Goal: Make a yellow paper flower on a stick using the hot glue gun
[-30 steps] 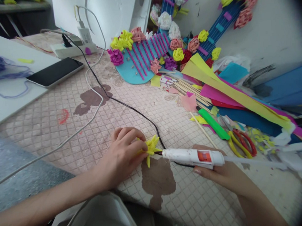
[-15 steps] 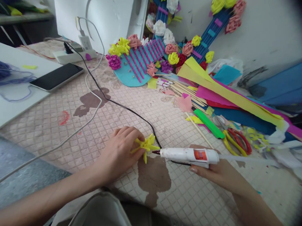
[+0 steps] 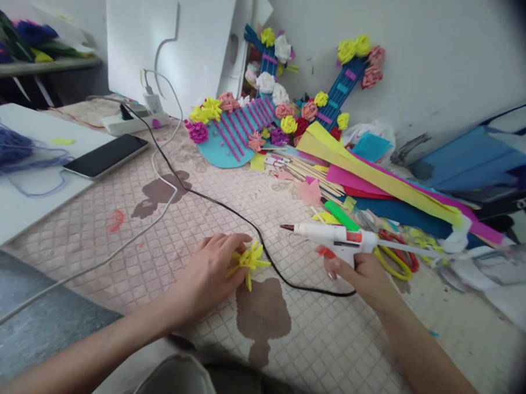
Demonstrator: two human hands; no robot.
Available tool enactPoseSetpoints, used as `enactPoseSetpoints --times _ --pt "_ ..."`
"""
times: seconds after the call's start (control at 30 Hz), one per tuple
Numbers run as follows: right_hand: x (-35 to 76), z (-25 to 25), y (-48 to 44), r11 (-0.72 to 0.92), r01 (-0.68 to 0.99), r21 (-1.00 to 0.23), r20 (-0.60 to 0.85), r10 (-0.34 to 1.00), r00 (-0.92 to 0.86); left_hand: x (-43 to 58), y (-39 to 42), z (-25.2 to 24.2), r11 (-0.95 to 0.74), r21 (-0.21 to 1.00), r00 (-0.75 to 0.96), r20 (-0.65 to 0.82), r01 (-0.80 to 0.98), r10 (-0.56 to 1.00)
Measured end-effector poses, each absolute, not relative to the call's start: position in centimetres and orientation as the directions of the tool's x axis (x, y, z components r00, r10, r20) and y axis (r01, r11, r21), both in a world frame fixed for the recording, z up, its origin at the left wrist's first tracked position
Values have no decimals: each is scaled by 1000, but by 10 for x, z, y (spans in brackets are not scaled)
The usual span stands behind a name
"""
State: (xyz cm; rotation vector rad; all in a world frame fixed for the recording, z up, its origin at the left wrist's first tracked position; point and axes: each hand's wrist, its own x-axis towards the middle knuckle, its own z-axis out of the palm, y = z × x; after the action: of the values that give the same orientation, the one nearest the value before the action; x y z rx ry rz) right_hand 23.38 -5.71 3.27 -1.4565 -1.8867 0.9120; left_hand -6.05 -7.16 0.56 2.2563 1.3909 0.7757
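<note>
A yellow paper flower [image 3: 252, 258] with pointed petals is pinched between the thumb and fingers of my left hand [image 3: 214, 264], low over the patterned tablecloth. My right hand [image 3: 363, 274] grips a white glue gun [image 3: 320, 231] by its handle. The gun's dark nozzle points left, apart from the flower and a little beyond it. A clear glue stick [image 3: 407, 246] sticks out of the gun's back end. The black cord [image 3: 228, 197] runs from the gun across the cloth toward a power strip.
A guitar shape decorated with paper flowers [image 3: 226, 141] leans at the back. Bamboo sticks [image 3: 314, 177], folded crepe paper [image 3: 375, 177], a green cutter [image 3: 341, 215] and yellow-handled scissors [image 3: 392, 264] lie at the right. At the left are a phone [image 3: 106, 156] and blue yarn [image 3: 3, 141].
My right hand has drawn the glue gun away from the flower, to the right and farther up the table. My left hand still pinches the flower in nearly the same spot.
</note>
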Motion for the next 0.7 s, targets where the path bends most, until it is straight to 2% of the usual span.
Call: enactPoseSetpoints --times 0.2,0.37,0.53,0.7 --pt "211 29 -23 141 695 -705 105 990 -95 -63 -70 5 -431 608 315 295 667 902" --pt "181 19 28 283 738 -613 264 953 -146 -64 -51 21 -450 659 285 349 603 893" --pt "154 9 69 290 747 -598 332 938 -98 -56 -13 40 -508 684 268 434 523 860" --pt "153 -5 79 283 750 -598 328 940 -94 -45 30 37 -514 702 324 400 493 857"
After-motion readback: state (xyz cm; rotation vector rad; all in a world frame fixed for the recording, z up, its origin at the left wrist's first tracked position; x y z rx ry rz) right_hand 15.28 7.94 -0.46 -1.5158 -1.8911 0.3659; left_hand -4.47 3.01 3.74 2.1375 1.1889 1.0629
